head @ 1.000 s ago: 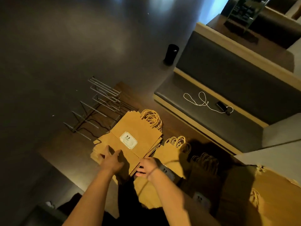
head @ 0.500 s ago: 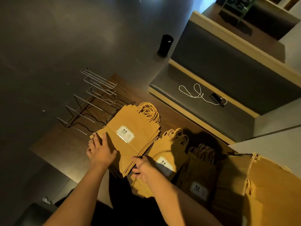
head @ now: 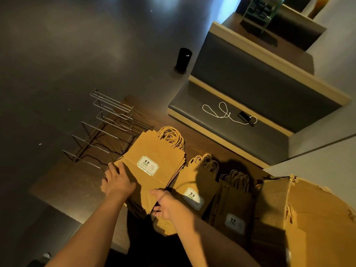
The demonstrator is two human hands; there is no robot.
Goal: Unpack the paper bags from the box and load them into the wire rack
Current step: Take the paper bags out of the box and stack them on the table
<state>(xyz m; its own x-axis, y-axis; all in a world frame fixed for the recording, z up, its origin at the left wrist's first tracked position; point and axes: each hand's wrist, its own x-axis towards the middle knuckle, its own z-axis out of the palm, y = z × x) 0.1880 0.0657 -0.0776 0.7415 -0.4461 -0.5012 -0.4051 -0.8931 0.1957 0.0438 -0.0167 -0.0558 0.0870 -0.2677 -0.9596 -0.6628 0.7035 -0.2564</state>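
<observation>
Stack of flat paper bags [head: 154,162] lies on wooden table [head: 63,180], just beside empty wire rack [head: 102,132]. Two further bag piles [head: 200,182] and torn cardboard box [head: 300,205] sit to the right. Left hand [head: 117,182] lies flat on the stack; right hand [head: 165,206] pinches its near edge. Versus a second ago: left hand has shifted to the stack's left corner.

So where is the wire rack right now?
In the head view, the wire rack stands on the wooden table, left of the bag stack under both hands and just beyond the left hand.
</observation>
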